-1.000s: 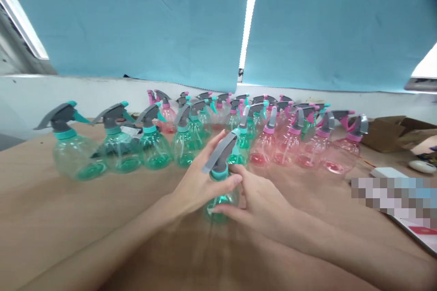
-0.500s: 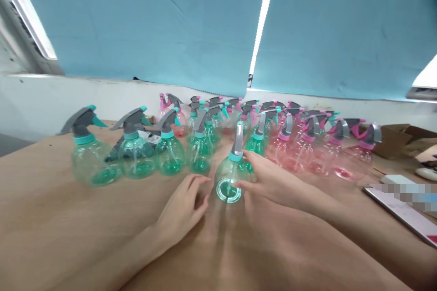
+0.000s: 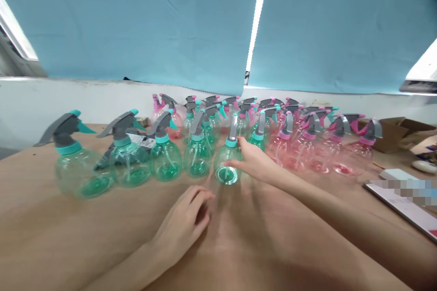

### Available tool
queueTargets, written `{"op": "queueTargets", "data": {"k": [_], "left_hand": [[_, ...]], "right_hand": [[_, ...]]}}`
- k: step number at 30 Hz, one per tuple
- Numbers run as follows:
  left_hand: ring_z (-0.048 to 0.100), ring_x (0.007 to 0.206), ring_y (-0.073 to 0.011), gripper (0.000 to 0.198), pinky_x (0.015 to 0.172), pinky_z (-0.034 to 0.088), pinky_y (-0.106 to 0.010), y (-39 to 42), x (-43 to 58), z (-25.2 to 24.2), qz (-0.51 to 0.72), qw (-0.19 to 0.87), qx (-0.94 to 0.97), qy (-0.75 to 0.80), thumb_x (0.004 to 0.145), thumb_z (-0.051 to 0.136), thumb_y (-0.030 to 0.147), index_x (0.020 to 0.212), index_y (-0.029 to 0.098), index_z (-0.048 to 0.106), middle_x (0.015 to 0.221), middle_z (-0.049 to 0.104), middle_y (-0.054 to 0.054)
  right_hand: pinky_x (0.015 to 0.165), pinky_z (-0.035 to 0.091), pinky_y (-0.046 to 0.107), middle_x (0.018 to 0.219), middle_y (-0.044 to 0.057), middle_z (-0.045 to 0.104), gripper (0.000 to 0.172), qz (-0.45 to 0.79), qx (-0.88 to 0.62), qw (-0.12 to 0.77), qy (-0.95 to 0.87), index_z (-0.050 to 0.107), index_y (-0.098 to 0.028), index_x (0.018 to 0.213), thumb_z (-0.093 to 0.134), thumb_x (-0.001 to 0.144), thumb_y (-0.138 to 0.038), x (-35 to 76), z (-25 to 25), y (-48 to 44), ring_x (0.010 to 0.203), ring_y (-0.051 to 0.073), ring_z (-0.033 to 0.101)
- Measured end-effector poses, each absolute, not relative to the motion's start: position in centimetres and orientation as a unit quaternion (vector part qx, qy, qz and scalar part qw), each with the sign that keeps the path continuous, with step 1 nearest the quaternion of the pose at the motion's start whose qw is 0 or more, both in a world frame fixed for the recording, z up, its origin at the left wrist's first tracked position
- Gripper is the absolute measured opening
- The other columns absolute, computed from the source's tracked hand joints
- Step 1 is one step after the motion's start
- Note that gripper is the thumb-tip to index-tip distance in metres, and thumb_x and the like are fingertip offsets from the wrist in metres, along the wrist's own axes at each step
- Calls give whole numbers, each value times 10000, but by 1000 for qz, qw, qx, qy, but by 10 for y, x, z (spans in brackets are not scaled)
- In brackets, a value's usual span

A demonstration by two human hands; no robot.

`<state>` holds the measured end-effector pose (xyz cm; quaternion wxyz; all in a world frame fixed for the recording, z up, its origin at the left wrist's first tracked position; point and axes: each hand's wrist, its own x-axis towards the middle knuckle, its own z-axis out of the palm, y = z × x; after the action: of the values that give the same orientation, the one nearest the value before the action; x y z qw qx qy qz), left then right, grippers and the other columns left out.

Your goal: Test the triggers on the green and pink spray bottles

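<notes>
- Your right hand [image 3: 251,159] has its thumb and fingers wrapped round the right side of a green spray bottle [image 3: 222,158], just under the collar.
- Nice-looking bottle tbh: round, see-through green body, turquoise collar [image 3: 231,142], slim gray spray head [image 3: 234,127] seen end-on with a shiny streak. There's a bright pale ring low on the body.
- It's pretty much upright at the front middle of the bunch, between another green bottle [image 3: 197,160] and the pink bottles [image 3: 280,149]. Can't tell if its base touches the table [image 3: 102,236].
- Your left hand [image 3: 184,220] is nearer you, fingers loosely curled and gripping nothing.
</notes>
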<state>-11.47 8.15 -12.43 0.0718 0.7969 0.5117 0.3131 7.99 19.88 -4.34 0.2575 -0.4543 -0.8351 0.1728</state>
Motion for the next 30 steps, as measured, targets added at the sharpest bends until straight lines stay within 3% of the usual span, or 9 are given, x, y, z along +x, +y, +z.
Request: {"op": "queueTargets", "data": {"k": [5, 13, 17, 22, 24, 27, 30], "left_hand": [[599, 946, -207, 221, 834, 502, -368, 83, -115, -125, 307, 97, 796, 512, 897, 431, 94, 1014, 244, 543, 1032, 586, -31], [633, 954, -212, 228, 829, 523, -360, 82, -115, -122, 309, 102, 773, 545, 891, 461, 129, 1061, 260, 537, 1037, 633, -25], [655, 963, -212, 251, 841, 531, -370, 83, -114, -126, 326, 95, 761, 553, 889, 488, 162, 1110, 280, 503, 1061, 645, -17], [675, 956, -199, 292, 847, 540, -365, 85, -115, -128, 338, 93, 747, 565, 894, 497, 186, 1160, 301, 465, 1088, 650, -6], [678, 951, -199, 294, 840, 543, -361, 85, -115, -128, 338, 86, 745, 569, 890, 497, 187, 1160, 301, 471, 1079, 655, -3], [682, 940, -205, 345, 839, 543, -371, 85, -115, -126, 345, 68, 738, 576, 887, 499, 204, 1214, 299, 440, 1060, 663, -10], [680, 939, -212, 380, 838, 541, -387, 85, -112, -124, 351, 51, 732, 582, 893, 493, 224, 1256, 288, 404, 1058, 661, -27]], "right_hand": [[822, 488, 407, 1189, 190, 630, 615, 167, -461, 251, -835, 459, -104, 1261, 689, 772, -397, 73, -43, 209, 1080, 331, 610], [818, 488, 451, 1232, 230, 602, 660, 150, -466, 262, -832, 430, -78, 1305, 662, 791, -421, 67, -50, 220, 1084, 383, 607], [884, 477, 453, 1310, 232, 556, 686, 142, -462, 272, -832, 388, -83, 1361, 638, 818, -419, 64, -52, 220, 1161, 361, 571], [1039, 393, 420, 1442, 250, 422, 815, 123, -449, 286, -838, 287, -35, 1436, 664, 814, -403, 74, -54, 203, 1331, 320, 420], [1010, 422, 426, 1422, 207, 469, 731, 107, -447, 284, -841, 361, -86, 1410, 655, 824, -408, 89, -55, 192, 1284, 316, 480], [785, 524, 408, 1185, 84, 672, 374, 82, -431, 242, -866, 569, -213, 1209, 561, 889, -406, 121, -59, 178, 960, 270, 679], [687, 517, 368, 971, 40, 722, 232, 53, -449, 248, -857, 638, -230, 1034, 518, 915, -389, 152, -65, 178, 802, 235, 691]]}}
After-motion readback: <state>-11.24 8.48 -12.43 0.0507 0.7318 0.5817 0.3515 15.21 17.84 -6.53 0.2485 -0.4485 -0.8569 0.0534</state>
